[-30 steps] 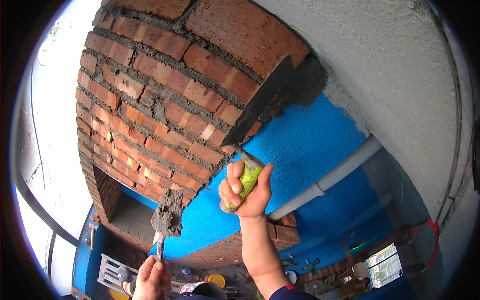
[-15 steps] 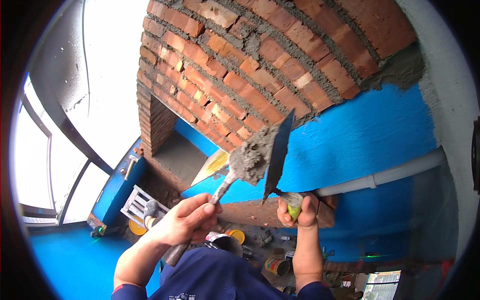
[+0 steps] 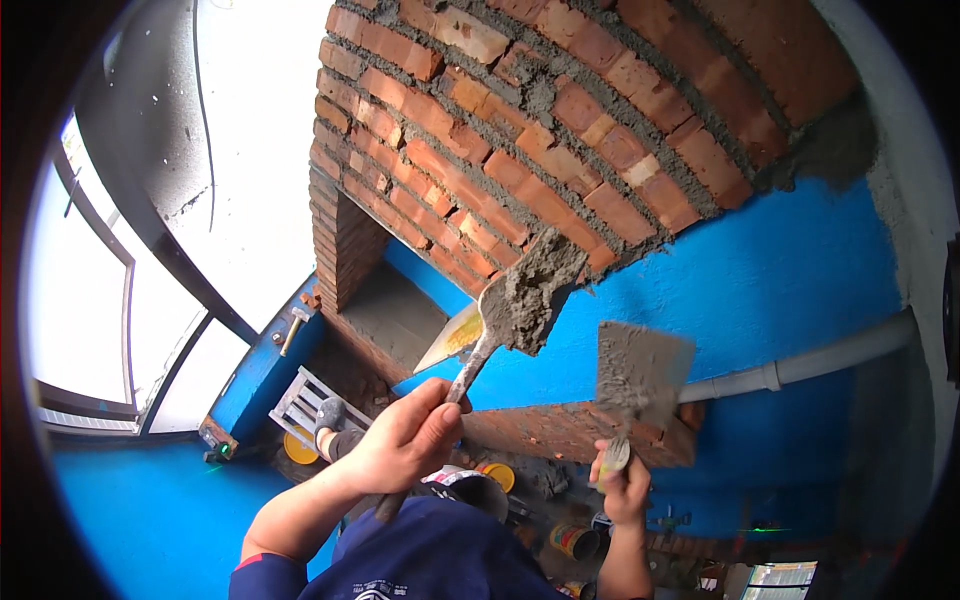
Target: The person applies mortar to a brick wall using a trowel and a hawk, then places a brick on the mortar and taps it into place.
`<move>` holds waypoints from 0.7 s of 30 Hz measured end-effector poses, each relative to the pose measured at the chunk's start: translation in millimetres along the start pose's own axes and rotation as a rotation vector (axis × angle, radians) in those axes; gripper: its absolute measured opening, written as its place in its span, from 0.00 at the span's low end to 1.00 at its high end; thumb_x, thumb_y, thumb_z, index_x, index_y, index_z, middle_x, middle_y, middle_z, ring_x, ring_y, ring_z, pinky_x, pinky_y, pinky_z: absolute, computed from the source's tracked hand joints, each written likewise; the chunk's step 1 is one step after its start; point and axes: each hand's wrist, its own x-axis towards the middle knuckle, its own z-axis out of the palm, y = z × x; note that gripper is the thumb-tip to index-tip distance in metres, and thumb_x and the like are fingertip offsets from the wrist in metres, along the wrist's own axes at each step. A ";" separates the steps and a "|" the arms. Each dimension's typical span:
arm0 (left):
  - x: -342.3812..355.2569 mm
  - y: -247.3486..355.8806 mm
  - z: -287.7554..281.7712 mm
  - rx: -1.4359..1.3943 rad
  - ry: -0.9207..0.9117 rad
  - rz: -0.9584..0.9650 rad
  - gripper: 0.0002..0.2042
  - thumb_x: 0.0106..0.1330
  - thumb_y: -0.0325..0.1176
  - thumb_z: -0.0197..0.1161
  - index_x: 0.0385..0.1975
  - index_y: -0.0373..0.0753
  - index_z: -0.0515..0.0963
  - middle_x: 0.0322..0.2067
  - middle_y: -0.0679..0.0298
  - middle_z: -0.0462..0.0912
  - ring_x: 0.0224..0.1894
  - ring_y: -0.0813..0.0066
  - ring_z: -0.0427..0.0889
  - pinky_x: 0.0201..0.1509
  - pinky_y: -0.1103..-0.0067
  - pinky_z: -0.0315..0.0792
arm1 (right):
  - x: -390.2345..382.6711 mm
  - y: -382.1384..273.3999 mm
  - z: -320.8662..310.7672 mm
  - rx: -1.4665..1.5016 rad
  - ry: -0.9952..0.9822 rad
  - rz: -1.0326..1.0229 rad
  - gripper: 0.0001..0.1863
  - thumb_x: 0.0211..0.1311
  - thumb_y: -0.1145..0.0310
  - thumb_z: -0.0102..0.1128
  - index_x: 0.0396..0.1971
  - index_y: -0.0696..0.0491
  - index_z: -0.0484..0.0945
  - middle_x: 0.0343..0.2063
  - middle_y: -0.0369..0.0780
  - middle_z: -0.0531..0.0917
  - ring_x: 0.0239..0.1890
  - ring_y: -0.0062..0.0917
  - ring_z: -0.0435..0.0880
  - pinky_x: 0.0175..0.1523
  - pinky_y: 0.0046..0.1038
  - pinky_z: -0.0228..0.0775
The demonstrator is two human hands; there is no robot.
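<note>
My left hand [image 3: 410, 445] is closed round the handle of a trowel [image 3: 525, 295] heaped with grey mortar, held up in front of the red brickwork [image 3: 440, 130] with its mortared joints. My right hand [image 3: 622, 487], lower and to the right, grips the green, mortar-smeared handle of a flat square trowel [image 3: 645, 365], its blade coated thinly with grey and raised against the blue wall [image 3: 750, 270]. The two blades are apart. A yellow-stained pale board [image 3: 447, 340] lies beyond the left trowel's handle.
A recess [image 3: 390, 315] opens under the brickwork. A white pipe [image 3: 820, 355] runs along the blue wall. Below are a white slatted stool [image 3: 292, 405] with a foot near it, buckets [image 3: 480, 495] and a low brick wall [image 3: 530, 435]. A hammer [image 3: 295, 330] rests on the left ledge.
My left hand has risen with the loaded trowel. My right hand has moved down and right; its blade has left the brickwork, crossed the mortar, and now stands apart from it. The view has shifted.
</note>
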 end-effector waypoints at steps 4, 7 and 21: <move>8.0 -2.6 10.6 0.259 0.088 0.173 0.10 0.71 0.37 0.47 0.41 0.37 0.67 0.22 0.70 0.69 0.23 0.84 0.67 0.27 0.84 0.63 | 24.4 -13.8 9.6 -0.775 0.123 -0.511 0.16 0.53 0.66 0.65 0.39 0.60 0.77 0.38 0.47 0.79 0.39 0.42 0.80 0.42 0.35 0.72; 10.4 -1.4 24.0 0.381 0.112 0.291 0.11 0.70 0.36 0.48 0.43 0.36 0.67 0.21 0.66 0.71 0.22 0.79 0.70 0.26 0.80 0.65 | 35.0 -23.8 9.0 -0.842 0.159 -0.578 0.14 0.53 0.69 0.63 0.40 0.59 0.78 0.39 0.46 0.79 0.39 0.43 0.80 0.42 0.36 0.72; 14.3 -14.0 19.8 0.611 -0.083 0.455 0.09 0.66 0.30 0.51 0.43 0.35 0.66 0.20 0.55 0.72 0.23 0.60 0.74 0.26 0.72 0.67 | 91.8 14.1 -41.2 -0.971 0.479 -0.810 0.17 0.51 0.74 0.61 0.43 0.62 0.75 0.41 0.49 0.79 0.40 0.47 0.77 0.46 0.38 0.69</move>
